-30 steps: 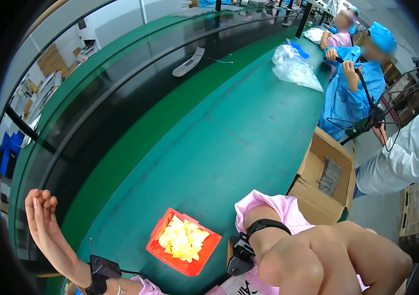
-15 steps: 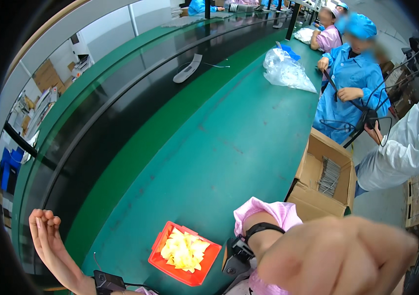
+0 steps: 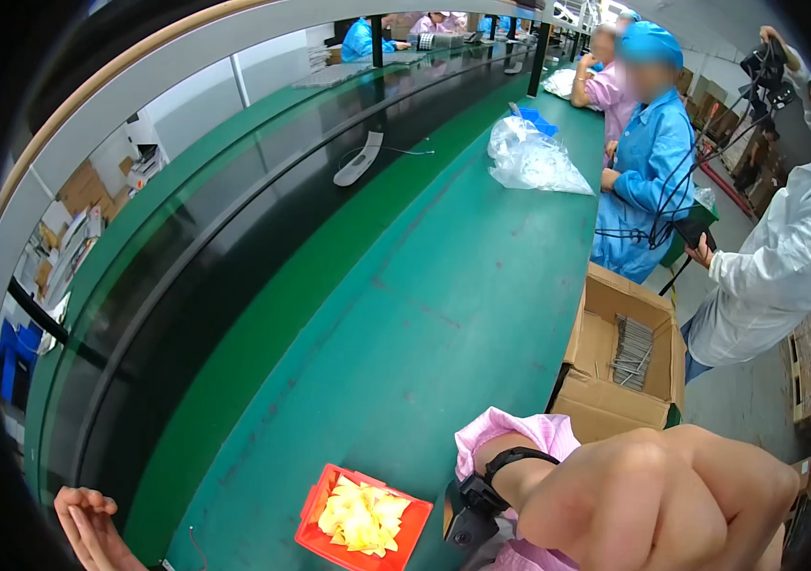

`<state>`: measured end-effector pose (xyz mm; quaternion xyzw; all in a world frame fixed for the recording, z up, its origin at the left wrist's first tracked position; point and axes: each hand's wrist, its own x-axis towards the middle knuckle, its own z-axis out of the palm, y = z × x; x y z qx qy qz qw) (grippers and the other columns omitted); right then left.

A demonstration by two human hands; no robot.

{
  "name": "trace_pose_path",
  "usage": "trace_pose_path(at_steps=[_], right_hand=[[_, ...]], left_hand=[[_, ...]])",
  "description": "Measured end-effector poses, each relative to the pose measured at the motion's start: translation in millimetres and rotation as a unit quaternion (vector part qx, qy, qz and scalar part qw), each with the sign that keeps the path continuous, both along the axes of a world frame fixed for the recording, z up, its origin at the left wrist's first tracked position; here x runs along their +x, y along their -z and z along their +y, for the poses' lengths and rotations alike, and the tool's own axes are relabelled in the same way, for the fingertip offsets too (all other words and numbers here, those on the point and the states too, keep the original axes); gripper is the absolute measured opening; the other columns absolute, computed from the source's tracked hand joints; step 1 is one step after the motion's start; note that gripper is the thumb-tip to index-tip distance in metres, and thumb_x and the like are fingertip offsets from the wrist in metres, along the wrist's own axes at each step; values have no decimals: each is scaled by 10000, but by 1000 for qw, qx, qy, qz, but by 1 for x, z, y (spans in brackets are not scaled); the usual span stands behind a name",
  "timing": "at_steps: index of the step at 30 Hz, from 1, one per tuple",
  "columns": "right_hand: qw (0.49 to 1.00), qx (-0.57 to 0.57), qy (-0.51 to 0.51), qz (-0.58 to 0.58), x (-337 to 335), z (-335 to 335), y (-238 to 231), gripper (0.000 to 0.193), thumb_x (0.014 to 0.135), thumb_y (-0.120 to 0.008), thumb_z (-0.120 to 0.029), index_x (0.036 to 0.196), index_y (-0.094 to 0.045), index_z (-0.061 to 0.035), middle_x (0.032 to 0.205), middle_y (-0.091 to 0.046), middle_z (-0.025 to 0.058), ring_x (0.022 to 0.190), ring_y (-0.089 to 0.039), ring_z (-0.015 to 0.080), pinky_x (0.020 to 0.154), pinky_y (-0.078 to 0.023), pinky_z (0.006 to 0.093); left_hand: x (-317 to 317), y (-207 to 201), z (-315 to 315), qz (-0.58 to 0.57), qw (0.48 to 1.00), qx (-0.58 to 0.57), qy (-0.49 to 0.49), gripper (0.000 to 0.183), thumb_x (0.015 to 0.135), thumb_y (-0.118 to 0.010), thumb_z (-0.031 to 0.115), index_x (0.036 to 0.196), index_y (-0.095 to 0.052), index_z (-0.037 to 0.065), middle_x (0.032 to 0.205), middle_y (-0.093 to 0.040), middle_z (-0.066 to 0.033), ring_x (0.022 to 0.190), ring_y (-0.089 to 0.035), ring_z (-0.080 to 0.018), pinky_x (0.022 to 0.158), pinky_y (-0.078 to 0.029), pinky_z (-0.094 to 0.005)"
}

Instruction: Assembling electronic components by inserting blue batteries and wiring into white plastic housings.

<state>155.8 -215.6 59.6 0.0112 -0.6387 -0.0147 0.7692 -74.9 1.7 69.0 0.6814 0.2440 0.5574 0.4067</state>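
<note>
At the lower left edge, my left hand (image 3: 89, 525) is raised over the dark conveyor belt with its fingers curled together, and nothing shows in it. My right hand (image 3: 664, 500) looms large at the lower right, very close to the camera, knuckles outward and fingers bent in. Whatever those fingers hold, if anything, is hidden. A black strap with a small camera (image 3: 474, 509) sits on the right wrist, below a pink sleeve. Between the hands, a red plastic bin (image 3: 417, 523) of crumpled yellow pieces (image 3: 363, 517) rests on the green table, touched by neither hand.
The green table (image 3: 424, 333) runs away beside the belt (image 3: 224, 276), which carries a pale curved part (image 3: 358, 162). A clear plastic bag (image 3: 534, 162) lies farther up. Right of the table is a carton (image 3: 605, 400) of metal rods (image 3: 632, 352); people in blue and white stand beyond it.
My left hand sits lower in the picture, its forearm mostly out of view. My right hand is slightly lower, still bent. The person in white has raised one arm with a black device.
</note>
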Motion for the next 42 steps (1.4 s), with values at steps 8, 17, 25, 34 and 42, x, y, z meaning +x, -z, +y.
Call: trace_pose_path(at_steps=[8,17,25,34,42], right_hand=[[1000,-20,19,8,-4,16,1,330,943,-519,-395,844,-615,-95,878,-519,54,823,-460,171,734,-400,312],[997,1,32,-76,30,56,-14,343,948,-526,-412,857,-625,-97,894,-523,51,843,-465,168,747,-405,307],[985,-142,-9,95,-6,57,0,445,1008,-404,-393,862,-615,-29,872,-572,99,834,-474,208,718,-400,311],[913,16,-361,189,-70,93,-14,367,949,-512,-456,939,-485,-90,811,-670,196,549,-593,168,467,-456,245],[894,57,-407,177,-77,91,-26,361,938,-508,-478,908,-543,-120,900,-660,239,476,-568,170,422,-432,257]], left_hand=[[-11,0,2,24,999,1,-26,207,1003,-443,111,1033,-574,-47,957,-630,-143,882,-611,-223,818,-517,-324],[-6,-5,-4,20,999,-33,6,209,1002,-456,138,1004,-566,-40,926,-621,-126,852,-593,-193,821,-502,-306],[-14,-1,3,19,999,-38,-11,206,1001,-457,135,1007,-562,-42,917,-622,-125,836,-591,-194,819,-497,-307],[-3,-2,-1,30,997,-66,8,206,1002,-448,133,999,-555,-44,902,-615,-128,830,-582,-189,811,-485,-305],[4,-4,-11,84,994,-70,24,204,1002,-456,141,998,-562,-33,889,-618,-120,819,-584,-181,797,-479,-297]])
